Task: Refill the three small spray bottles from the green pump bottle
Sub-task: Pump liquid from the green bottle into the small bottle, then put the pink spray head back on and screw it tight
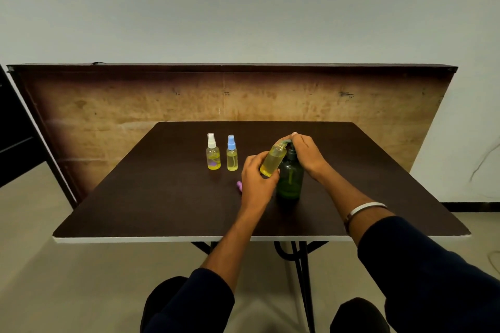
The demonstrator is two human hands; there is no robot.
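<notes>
Head camera is looking down at a dark tabletop (162, 197) where the left hand (255, 178) is gripping an uncapped spray bottle (273, 160), tilting its mouth up under the spout of the green pump bottle (290, 178). The right hand (307, 153) is pressing down on the pump head. Two capped spray bottles, white-topped (213, 153) and blue-topped (232, 154), are standing side by side farther left, and a small purple cap (239, 184) is lying just beside the left hand.
</notes>
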